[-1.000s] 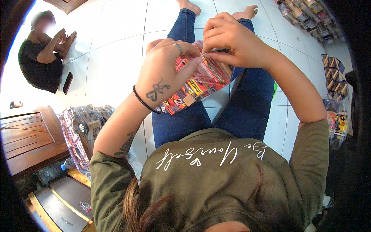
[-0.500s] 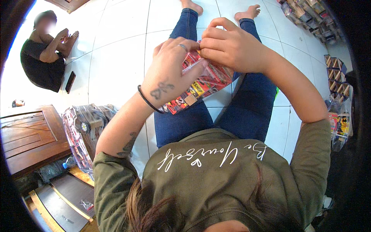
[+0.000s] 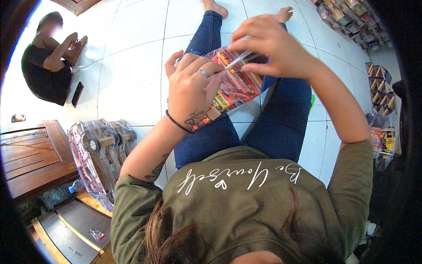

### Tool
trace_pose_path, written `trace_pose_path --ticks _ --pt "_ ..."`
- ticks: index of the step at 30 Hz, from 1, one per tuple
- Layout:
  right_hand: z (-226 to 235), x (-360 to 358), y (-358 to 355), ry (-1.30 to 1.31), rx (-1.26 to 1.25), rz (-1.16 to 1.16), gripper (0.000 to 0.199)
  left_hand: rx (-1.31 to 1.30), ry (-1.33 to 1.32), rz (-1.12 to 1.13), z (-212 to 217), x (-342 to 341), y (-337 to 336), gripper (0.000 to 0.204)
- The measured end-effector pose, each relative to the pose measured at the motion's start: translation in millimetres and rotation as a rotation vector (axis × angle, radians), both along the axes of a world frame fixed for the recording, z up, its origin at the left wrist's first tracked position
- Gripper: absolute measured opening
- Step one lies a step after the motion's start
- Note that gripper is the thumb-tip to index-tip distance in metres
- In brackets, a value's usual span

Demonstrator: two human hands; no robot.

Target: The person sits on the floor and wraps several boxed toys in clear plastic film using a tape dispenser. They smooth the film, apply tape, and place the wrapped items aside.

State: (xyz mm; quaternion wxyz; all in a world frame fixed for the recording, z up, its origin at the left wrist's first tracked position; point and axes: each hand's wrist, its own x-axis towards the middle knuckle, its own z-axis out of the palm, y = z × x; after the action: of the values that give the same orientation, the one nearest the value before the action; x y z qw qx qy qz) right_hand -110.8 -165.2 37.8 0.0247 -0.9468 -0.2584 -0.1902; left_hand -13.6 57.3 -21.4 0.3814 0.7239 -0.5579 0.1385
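Observation:
A red printed package in clear plastic [image 3: 239,86], with a yellow label and a small wooden piece at its lower corner, rests over my lap between my thighs. My left hand [image 3: 193,81] is closed on its plastic wrapping, thumb and forefinger pinching a clear fold near the middle. From that pinch a shiny plastic strip [image 3: 237,60] runs toward my right hand [image 3: 281,50]. The right hand hovers over the package's far right corner, thumb and fingers apart and smeared by motion. A blue side of the package shows below it.
To my left stands a wrapped stack of printed wooden pieces [image 3: 94,154], beside a brown wooden panel [image 3: 37,154]. Another person [image 3: 46,66] sits at the far left near a phone [image 3: 77,94]. Several stacked wrapped goods [image 3: 351,22] and wooden racks [image 3: 380,86] line the right.
My right hand has come away from the left, its fingers spreading. The left hand has turned and now pinches the plastic; more of the package's red face shows.

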Motion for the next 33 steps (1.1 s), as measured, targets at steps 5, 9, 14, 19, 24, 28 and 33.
trace_pose_path --ticks 5,9,14,19,24,28,33 --pt "-26 8 11 0.035 0.069 0.02 0.016 0.223 0.097 -0.008 13 14 42 0.012" --pt "-21 7 11 0.024 0.108 0.044 0.013 0.266 0.071 0.049 29 14 58 0.013" --pt "-13 8 15 0.111 0.112 0.047 0.012 0.135 0.126 -0.003 30 0 15 0.014" --pt "-14 12 13 0.119 0.144 0.061 0.014 0.196 0.134 -0.057 23 2 -5 0.016" --pt "-11 11 10 0.035 0.095 0.051 0.023 0.245 0.302 -0.125 16 17 -8 0.014" --pt "-19 3 15 -0.195 -0.028 0.1 0.028 0.392 0.692 -0.262 11 36 -17 0.026" --pt "-37 -1 22 -0.291 -0.071 0.04 0.021 0.43 0.941 -0.345 11 43 -22 0.031"
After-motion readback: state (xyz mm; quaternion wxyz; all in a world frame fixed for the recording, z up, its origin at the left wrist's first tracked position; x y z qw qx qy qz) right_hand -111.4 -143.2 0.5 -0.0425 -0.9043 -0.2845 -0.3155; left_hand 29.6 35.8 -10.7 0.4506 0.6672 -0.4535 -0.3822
